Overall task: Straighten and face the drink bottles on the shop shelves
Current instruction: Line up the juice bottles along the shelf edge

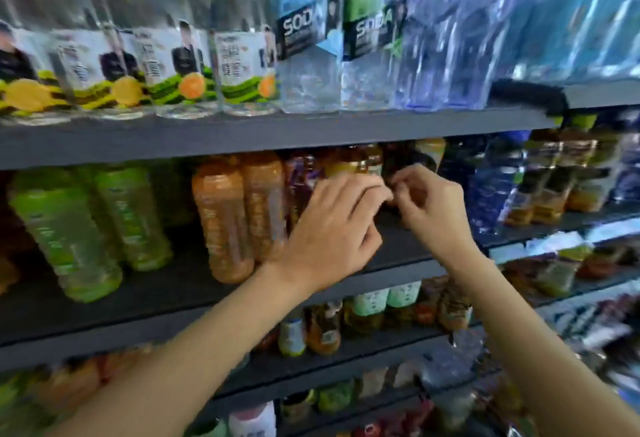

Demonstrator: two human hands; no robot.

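Bottles fill dark grey shelves [242,132] from top to bottom, and the picture is smeared by motion. On the second shelf from the top stand 2 green bottles [90,225] at the left, then 2 orange bottles [235,215], then darker brown and amber bottles [349,159] further back near the middle. The upper shelf holds clear bottles with white and green labels [166,66] at the left, 2 clear bottles marked SODA [332,42] in the middle, and blue wrapped packs [540,21] at the right. Lower shelves carry small mixed drinks [363,312], too blurred to read.

Both hands reach into the middle of the second shelf, in front of the brown and amber bottles. The left hand [332,229] has its fingers curled, with the fingertips meeting those of the right hand [429,201], which is also curled. Whether either hand grasps a bottle cannot be told: the fingers cover what lies behind them, and blur hides the rest. Bottles at the far right [550,187] are cut by the frame edge.
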